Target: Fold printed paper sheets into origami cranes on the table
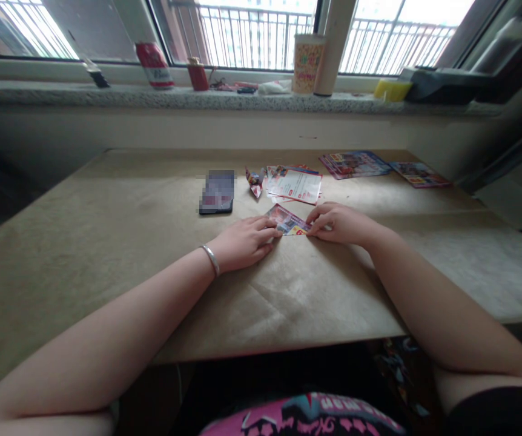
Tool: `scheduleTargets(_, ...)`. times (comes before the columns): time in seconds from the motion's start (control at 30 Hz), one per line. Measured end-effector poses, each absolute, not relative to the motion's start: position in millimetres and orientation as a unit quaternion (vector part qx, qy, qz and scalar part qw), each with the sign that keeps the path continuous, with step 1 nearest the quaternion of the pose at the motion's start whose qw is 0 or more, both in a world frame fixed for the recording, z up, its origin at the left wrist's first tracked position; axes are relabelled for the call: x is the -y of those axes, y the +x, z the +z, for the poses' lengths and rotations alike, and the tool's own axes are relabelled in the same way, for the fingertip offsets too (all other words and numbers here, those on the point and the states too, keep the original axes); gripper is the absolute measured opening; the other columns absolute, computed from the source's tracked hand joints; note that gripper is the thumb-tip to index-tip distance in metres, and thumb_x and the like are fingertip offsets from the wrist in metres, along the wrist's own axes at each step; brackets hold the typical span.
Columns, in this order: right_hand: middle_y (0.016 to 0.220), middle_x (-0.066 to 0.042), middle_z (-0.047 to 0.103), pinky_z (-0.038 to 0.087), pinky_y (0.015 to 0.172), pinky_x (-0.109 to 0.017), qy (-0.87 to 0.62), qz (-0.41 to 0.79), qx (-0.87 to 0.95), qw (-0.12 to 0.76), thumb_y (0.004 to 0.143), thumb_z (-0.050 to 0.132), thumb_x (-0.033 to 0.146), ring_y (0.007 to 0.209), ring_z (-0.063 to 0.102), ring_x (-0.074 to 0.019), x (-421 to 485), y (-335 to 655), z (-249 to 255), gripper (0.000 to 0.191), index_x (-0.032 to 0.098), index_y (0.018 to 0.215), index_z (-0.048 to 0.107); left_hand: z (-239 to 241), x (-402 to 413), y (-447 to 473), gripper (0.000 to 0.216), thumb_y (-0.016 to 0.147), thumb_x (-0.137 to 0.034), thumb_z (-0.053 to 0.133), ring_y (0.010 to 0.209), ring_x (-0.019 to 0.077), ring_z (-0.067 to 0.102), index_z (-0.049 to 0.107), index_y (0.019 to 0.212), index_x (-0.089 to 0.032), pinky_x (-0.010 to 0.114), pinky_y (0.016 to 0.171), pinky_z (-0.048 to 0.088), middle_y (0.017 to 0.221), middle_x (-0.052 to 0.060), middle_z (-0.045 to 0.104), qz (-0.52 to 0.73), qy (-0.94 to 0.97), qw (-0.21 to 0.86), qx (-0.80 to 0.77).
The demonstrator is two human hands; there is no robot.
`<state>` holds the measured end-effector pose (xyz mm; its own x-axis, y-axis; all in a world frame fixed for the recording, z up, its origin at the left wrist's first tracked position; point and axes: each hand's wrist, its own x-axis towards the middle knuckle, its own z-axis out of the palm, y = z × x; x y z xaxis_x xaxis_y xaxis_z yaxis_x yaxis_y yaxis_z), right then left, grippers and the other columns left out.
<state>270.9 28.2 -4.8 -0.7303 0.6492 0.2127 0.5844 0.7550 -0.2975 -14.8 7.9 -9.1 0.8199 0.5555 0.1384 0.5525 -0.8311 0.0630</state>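
A small colourful printed paper (292,221), seemingly folded into a triangular shape, lies on the table between my hands. My left hand (249,241), with a silver bangle at the wrist, holds its left end, thumb at the near edge and fingers on top. At the right corner, my right hand (336,223) pinches the paper between thumb and fingers. Just beyond it is a stack of printed sheets (297,184), the top one mostly white. A folded paper piece (254,181) stands left of that stack. Fingertip details are too small to make out.
A phone (218,192) lies left of the papers on the beige table (106,254). More colourful flyers (356,164) are at the back right. The windowsill (243,104) bears a red can (154,65), a patterned cup (308,63) and a yellow object (392,91).
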Motion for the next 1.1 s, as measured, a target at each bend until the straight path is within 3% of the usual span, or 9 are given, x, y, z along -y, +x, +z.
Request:
scheduleTargets(0.37,0.098,-0.002,0.071,0.049,0.086,-0.03,-0.364,0.141,0.914,0.109,0.078,0.064,0.023,0.087,0.064,-0.0155,-32.8,288.6,2.0,0.016,0.028,0.083,0.078,-11.9,-9.5,-16.0,0.035,0.095,-0.03,0.042,0.126,0.0226,0.047,0.057,0.124,-0.021,0.038,0.11,0.038,0.135,0.007,0.053,0.071,0.955,0.009,-0.289)
scheduleTargets(0.63,0.103,-0.003,0.07,0.051,0.078,-0.028,-0.405,0.171,0.895,0.079,0.074,0.063,0.021,0.085,0.064,-0.0157,-33.3,301.2,7.9,0.016,0.026,0.08,0.078,-12.7,-9.2,-17.2,0.035,0.095,-0.032,0.043,0.127,0.0228,0.047,0.057,0.125,-0.021,0.038,0.11,0.037,0.135,0.007,0.053,0.072,0.954,0.006,-0.291)
scheduleTargets(0.77,0.097,-0.004,0.071,0.05,0.079,-0.028,-0.425,0.17,0.881,0.116,0.073,0.059,0.016,0.085,0.064,-0.0159,-33.3,297.6,4.5,0.018,0.023,0.078,0.075,-12.4,-8.3,-16.8,0.036,0.095,-0.031,0.042,0.128,0.0234,0.046,0.057,0.126,-0.02,0.039,0.111,0.037,0.136,0.008,0.052,0.073,0.954,0.0,-0.289)
scheduleTargets(0.9,0.09,-0.007,0.07,0.05,0.075,-0.031,-0.454,0.11,0.858,0.215,0.077,0.057,0.017,0.084,0.063,-0.0183,-28.9,276.2,-2.1,0.017,0.02,0.082,0.073,-12.8,-7.8,-16.1,0.036,0.096,-0.031,0.042,0.128,0.0235,0.046,0.057,0.126,-0.02,0.04,0.11,0.038,0.137,0.008,0.052,0.082,0.955,-0.006,-0.285)
scheduleTargets(0.97,0.091,-0.007,0.07,0.048,0.085,-0.034,-0.411,0.082,0.881,0.22,0.08,0.057,0.018,0.09,0.062,-0.0196,-23.4,260.5,-5.2,0.018,0.02,0.086,0.073,-12.9,-7.8,-16.0,0.036,0.095,-0.03,0.042,0.128,0.0238,0.047,0.057,0.126,-0.02,0.04,0.11,0.038,0.136,0.009,0.053,0.087,0.956,-0.01,-0.282)
scheduleTargets(1.1,0.096,-0.005,0.071,0.047,0.082,-0.031,-0.379,0.06,0.904,0.19,0.083,0.057,0.019,0.09,0.061,-0.0184,-10.3,232.9,-9.6,0.019,0.023,0.092,0.074,-12.7,-8.4,-16.3,0.034,0.094,-0.03,0.044,0.125,0.0237,0.049,0.058,0.124,-0.02,0.041,0.108,0.04,0.133,0.01,0.055,0.097,0.957,-0.015,-0.272)
